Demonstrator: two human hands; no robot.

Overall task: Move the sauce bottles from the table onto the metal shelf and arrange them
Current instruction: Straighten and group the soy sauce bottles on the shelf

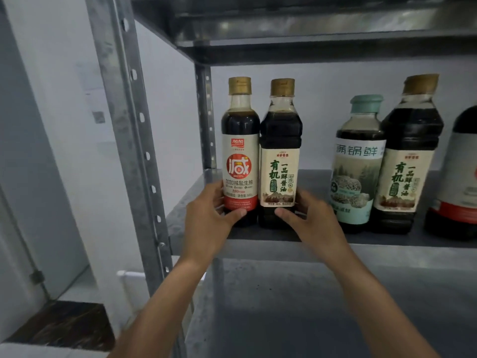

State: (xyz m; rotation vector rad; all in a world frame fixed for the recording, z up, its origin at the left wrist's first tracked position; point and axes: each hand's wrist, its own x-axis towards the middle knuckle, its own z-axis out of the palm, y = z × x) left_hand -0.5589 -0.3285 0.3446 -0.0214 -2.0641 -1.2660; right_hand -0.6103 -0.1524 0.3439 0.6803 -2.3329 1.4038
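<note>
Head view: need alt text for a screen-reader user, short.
Two bare hands grip two upright gold-capped dark sauce bottles side by side on a grey metal shelf: the left hand holds the red-and-white-labelled bottle, the right hand the cream-labelled bottle. Further right stand a teal-capped bottle, another cream-labelled gold-capped bottle and part of a fifth.

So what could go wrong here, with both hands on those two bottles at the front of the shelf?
1. The red-label bottle and the green-lettered bottle stand close to the shelf's front edge; a pull or nudge outward could tip them off.
2. The left hand and right hand hold them only low down, so the tall bottles might topple.
3. Sliding them right could knock the teal-capped bottle.
</note>
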